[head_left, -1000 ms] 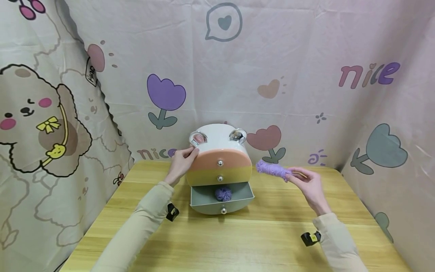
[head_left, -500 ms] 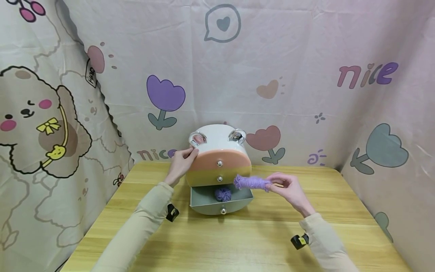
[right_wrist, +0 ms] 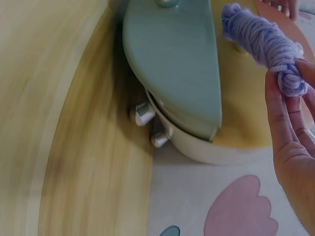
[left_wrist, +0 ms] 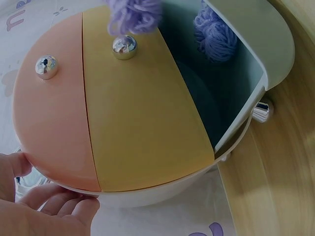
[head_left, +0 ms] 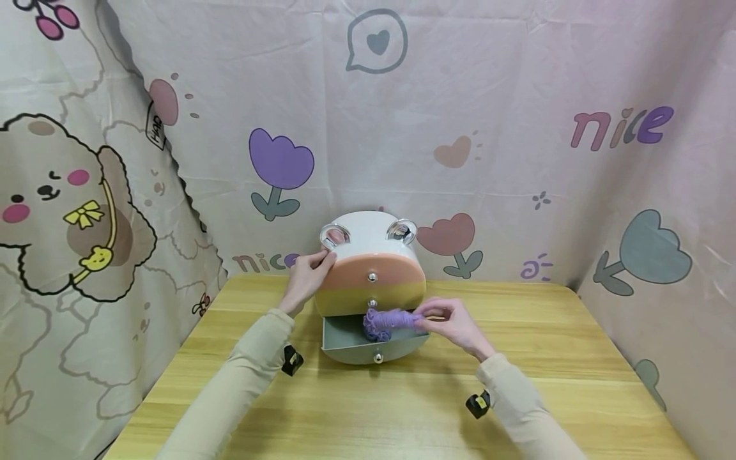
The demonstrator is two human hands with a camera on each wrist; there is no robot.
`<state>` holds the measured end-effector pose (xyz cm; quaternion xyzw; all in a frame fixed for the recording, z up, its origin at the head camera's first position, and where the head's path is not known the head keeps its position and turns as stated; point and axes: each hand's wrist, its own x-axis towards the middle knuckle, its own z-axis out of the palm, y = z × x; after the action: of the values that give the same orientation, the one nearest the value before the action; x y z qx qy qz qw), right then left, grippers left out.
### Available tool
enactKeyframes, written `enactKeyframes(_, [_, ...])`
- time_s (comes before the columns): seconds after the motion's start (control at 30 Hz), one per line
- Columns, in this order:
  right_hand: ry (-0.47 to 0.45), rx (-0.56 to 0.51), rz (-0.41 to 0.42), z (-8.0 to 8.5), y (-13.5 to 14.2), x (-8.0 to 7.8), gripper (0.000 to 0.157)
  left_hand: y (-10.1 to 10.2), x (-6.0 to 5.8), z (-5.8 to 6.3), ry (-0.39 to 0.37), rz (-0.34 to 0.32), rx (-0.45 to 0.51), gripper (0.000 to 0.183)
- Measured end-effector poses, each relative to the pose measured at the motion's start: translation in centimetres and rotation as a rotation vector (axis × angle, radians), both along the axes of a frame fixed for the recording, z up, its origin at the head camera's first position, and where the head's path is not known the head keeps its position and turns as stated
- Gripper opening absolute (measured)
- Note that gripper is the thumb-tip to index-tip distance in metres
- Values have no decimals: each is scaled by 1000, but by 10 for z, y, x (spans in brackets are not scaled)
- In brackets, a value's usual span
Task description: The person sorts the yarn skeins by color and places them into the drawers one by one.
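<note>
A small rounded chest of drawers (head_left: 345, 278) has an orange, a yellow and a pulled-out grey-green drawer (head_left: 351, 353), with silver knobs and ear-like rings on top. Inside the open drawer lies a purple yarn bundle (left_wrist: 216, 37). My right hand (head_left: 457, 326) pinches one end of a second, lighter purple skein of yarn (right_wrist: 263, 42) between thumb and fingers. That skein hangs over the drawer and partly covers the first bundle in the head view. My left hand (head_left: 306, 278) grips the chest's upper left edge beside the ear, with its thumb and curled fingers (left_wrist: 61, 201) around the rim.
The chest stands at the back of a wooden table (head_left: 368, 409), close to a printed cloth backdrop (head_left: 379, 128). Silver feet (right_wrist: 143, 114) support it underneath. Black wrist camera parts (head_left: 478, 404) hang below both sleeves.
My right hand has carried the skein leftward and down, from the right of the chest to over the open drawer. My left hand has kept its place on the chest.
</note>
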<state>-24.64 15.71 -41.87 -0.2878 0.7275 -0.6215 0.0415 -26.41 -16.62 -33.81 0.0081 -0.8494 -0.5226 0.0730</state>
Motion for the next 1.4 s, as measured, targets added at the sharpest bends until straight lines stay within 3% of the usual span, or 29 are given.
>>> enactKeyframes(0.37, [13, 53, 9, -6, -25, -8, 19, 1, 1, -2, 13, 1, 4, 57])
enactKeyframes(0.87, [13, 29, -5, -12, -36, -13, 20, 0, 0, -2, 21, 9, -2, 55])
enactKeyframes(1.4, [-7, -13, -191, -14, -22, -7, 29, -1, 0, -1, 2, -7, 1, 56])
